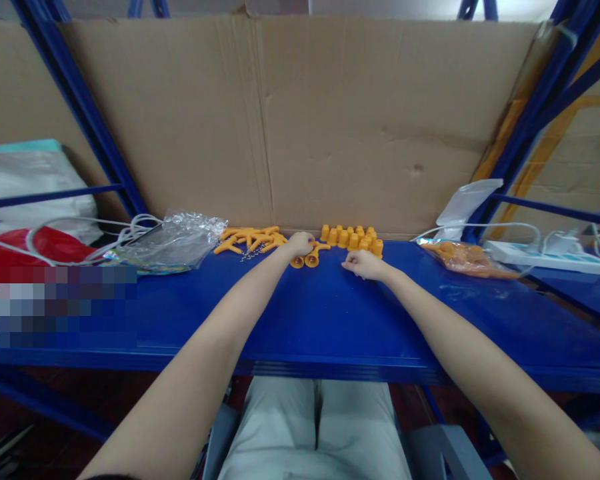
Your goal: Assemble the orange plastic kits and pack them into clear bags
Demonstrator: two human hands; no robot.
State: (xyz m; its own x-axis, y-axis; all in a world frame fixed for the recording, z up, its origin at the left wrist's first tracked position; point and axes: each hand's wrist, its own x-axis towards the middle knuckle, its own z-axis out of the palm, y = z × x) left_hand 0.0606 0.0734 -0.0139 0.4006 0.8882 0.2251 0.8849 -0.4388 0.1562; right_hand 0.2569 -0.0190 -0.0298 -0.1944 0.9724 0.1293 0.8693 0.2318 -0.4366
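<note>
Head view shows us two orange horn-shaped pieces [311, 260] on the tabletop [310, 320], just near of our closer left hand [301, 244], one stem pointing far right, our right hand [361, 265] further right, fingers curled on both, any grip untellable.

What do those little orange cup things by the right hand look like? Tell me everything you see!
The orange cups form a close cluster of small pieces, smooth like plastic, seemingly wider at the bottom. They stand in uneven rows on the blue table, near the cardboard behind. The right hand is at their front edge; I can't tell whether it touches them.
</note>
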